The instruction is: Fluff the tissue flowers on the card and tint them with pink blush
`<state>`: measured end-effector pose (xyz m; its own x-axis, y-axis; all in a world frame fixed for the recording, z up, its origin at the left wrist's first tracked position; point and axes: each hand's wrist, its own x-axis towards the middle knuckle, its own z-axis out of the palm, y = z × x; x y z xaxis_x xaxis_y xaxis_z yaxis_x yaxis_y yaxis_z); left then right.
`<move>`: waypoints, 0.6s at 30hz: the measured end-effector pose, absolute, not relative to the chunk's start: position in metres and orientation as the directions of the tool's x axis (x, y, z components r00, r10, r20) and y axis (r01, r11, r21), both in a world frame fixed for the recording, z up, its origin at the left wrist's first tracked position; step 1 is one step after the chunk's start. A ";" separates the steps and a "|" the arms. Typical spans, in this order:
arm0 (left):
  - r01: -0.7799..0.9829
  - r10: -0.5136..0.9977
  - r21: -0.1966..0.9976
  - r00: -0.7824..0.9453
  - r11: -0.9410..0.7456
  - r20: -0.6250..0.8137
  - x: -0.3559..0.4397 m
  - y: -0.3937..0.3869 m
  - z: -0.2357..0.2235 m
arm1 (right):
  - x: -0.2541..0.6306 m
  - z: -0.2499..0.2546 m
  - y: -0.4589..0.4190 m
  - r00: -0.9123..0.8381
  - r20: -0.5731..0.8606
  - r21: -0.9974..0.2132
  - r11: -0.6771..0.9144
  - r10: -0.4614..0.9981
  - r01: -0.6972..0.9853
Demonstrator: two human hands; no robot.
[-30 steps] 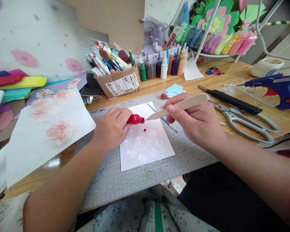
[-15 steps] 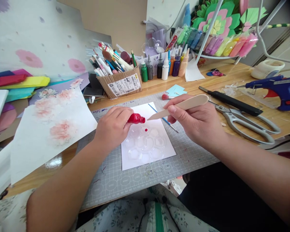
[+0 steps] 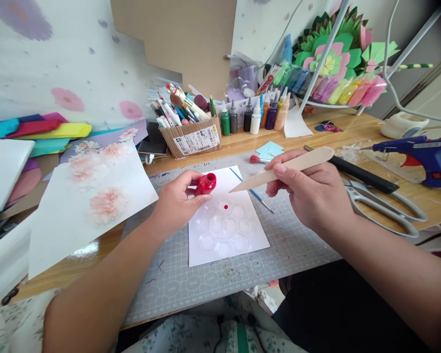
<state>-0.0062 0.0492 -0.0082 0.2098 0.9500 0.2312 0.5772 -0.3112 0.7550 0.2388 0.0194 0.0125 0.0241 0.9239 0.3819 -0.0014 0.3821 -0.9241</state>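
Observation:
My left hand [image 3: 180,198] is closed around a small red paint bottle [image 3: 206,185], uncapped, its mouth tipped up toward me. In my right hand [image 3: 308,189] is a flat wooden craft stick [image 3: 284,168], whose pointed end hangs over the paper, apart from the bottle. Below them a clear plastic paint palette [image 3: 226,228] with round wells lies on a white sheet of paper [image 3: 198,257]. One dot of red paint [image 3: 226,207] sits in a far well. A thin blue paintbrush [image 3: 257,195] rests beside the palette, partly on the paper.
A grey cutting mat [image 3: 176,284] lies under the paper. Behind stand a cardboard box [image 3: 196,139] of pens and several paint bottles [image 3: 255,117]. To the right are scissors [image 3: 382,211], a black cutter [image 3: 367,171] and a blue glue gun [image 3: 419,152]. Printed paper [image 3: 73,235] lies left.
My left hand has turned the red bottle from lying sideways over the palette to mouth-up. The craft stick has stayed close by, its tip now farther from the bottle. The view has shifted slightly.

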 end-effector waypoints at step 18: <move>-0.210 0.743 0.913 0.656 0.349 -0.133 0.000 0.019 0.015 | 0.234 0.032 0.011 0.044 0.250 -0.912 0.250 0.967 -0.326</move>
<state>-0.0001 0.0192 0.0146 0.6559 0.7431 -0.1328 -0.2102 0.3488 0.9133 0.2344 0.0106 0.0317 0.0437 0.9673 0.2500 -0.3260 0.2503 -0.9116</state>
